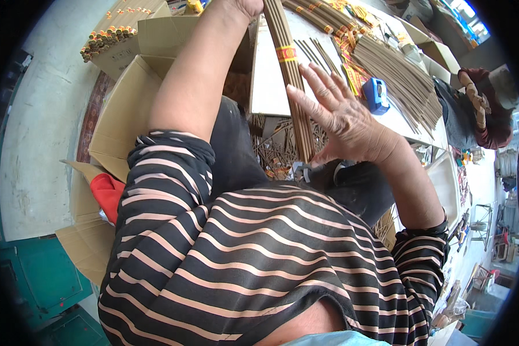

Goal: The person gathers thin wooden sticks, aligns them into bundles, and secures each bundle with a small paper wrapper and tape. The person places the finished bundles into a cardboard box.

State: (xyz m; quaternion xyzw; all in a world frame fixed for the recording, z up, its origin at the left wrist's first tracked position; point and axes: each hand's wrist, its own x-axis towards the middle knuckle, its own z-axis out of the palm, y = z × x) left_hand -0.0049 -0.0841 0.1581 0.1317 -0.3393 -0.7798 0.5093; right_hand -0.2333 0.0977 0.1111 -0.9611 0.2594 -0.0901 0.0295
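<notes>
A long bundle of brown incense sticks, wrapped by a red and yellow paper band, slants over the table's near edge. At the top rim of the view my left hand is closed at the bundle's upper part, its fingers mostly cut off by the picture's edge. My right hand is open, fingers spread, along the bundle's right side. Its thumb lies near the bundle's lower end. Beyond my right fingers, loose sticks and printed red and yellow bands lie on the white table.
A blue device stands on the table beside a wide spread of sticks. Banded bundles lie on a carton at the left, above an open cardboard box and red cloth. Another person is at the right.
</notes>
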